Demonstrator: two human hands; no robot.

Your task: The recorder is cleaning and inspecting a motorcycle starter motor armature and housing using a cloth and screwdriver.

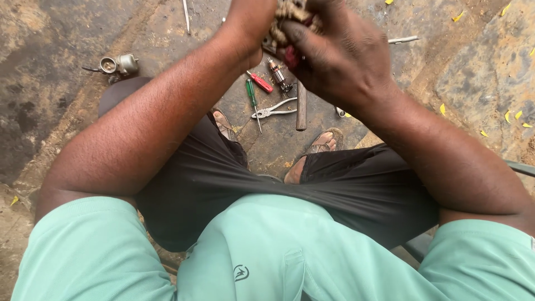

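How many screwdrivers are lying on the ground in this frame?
2. A red-handled screwdriver lies just below the left hand; a green-handled screwdriver lies beside it, next to the pliers. The hands and arms may hide others.

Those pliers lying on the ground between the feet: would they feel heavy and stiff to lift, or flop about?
The pliers look like bare metal, so probably heavy for their size. Their handles lie spread apart, so the joint likely swings loosely and one handle may drop when lifted. They lie flat on rough ground beside a green screwdriver, so a push would probably scrape them along, not roll them.
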